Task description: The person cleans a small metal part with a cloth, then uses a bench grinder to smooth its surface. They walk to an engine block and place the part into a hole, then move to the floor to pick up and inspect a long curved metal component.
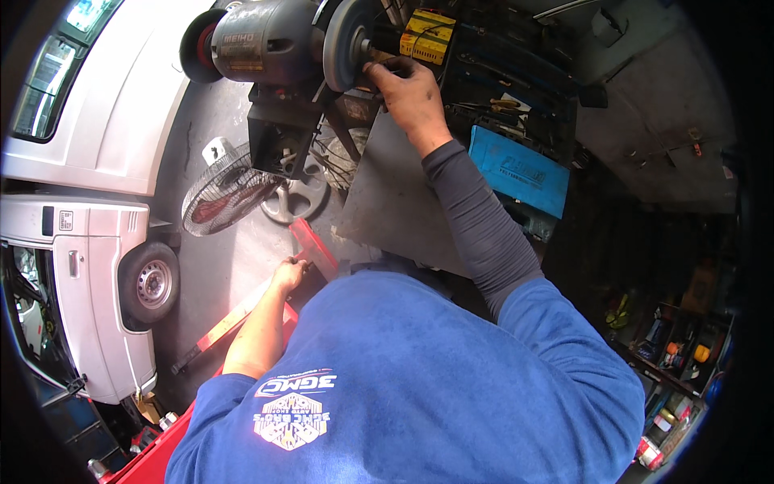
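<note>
My right hand (409, 95), in a dark arm sleeve, is raised beside the grey grinding wheel (345, 47) of a bench grinder (264, 42). Its fingers are curled close together just below the wheel's spindle end (366, 46). What they pinch, if anything, is too dark to make out. Lower down on the left, my bare left hand (289, 274) is closed next to a red metal frame (314, 248). Its fingertips are partly hidden, so I cannot tell whether it grips the frame or some small dark thing.
A wire-caged fan (226, 189) and a grey pulley-like wheel (297, 198) stand below the grinder. Right of these are a grey metal tabletop (395, 194), a blue case (518, 169) and a yellow box (427, 36). A white vehicle (89, 298) stands left; shelves (673, 363) hold bottles at right.
</note>
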Demonstrator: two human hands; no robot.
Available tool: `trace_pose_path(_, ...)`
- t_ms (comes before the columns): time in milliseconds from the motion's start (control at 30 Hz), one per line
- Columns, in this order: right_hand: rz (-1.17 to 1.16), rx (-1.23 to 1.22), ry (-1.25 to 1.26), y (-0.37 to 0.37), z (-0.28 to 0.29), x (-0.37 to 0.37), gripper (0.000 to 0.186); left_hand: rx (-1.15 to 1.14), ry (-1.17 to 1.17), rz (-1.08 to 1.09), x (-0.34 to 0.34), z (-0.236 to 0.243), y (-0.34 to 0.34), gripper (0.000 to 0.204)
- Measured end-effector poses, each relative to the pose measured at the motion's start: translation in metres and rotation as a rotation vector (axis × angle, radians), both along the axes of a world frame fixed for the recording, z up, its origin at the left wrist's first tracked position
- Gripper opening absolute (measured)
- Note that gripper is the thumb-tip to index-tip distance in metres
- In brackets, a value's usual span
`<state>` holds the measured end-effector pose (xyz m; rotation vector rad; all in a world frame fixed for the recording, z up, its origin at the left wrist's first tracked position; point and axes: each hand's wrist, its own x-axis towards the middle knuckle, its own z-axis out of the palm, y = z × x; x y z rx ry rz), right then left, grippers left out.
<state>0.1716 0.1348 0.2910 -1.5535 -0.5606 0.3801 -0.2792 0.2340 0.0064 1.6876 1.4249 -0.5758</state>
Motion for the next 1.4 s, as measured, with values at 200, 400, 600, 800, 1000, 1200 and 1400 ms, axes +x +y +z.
trace_pose_path(200, 0.0, -0.018, 0.027, 0.001, -0.004, -0.001, 0.053, 0.033, 0.011, -0.135, 0.01, 0.004, 0.001, 0.051)
trace_pose_path(400, 0.004, -0.027, 0.076, 0.003, -0.007, 0.001, 0.052, 0.115, -0.01, -0.237, 0.02, 0.018, -0.007, 0.052)
trace_pose_path(600, -0.066, 0.007, 0.008, 0.005, -0.005, 0.007, 0.05, 0.096, 0.023, -0.139, 0.018, 0.021, -0.01, 0.054)
trace_pose_path(800, -0.026, 0.005, 0.223, 0.006, -0.003, 0.003, 0.048, 0.037, 0.027, -0.126, 0.017, 0.02, -0.008, 0.058)
trace_pose_path(1000, 0.172, 0.113, 0.42, -0.016, 0.007, -0.011, 0.033, 0.034, 0.063, -0.234, 0.024, 0.02, -0.005, 0.051)
trace_pose_path(1200, 0.368, 0.477, 0.774, -0.051, 0.001, -0.023, 0.037, 0.019, 0.038, -0.415, 0.026, 0.019, -0.005, 0.043)
trace_pose_path(1400, 0.321, 0.583, 0.902, -0.059, -0.012, -0.028, 0.035, 0.008, 0.047, -0.167, 0.023, 0.008, -0.005, 0.051)
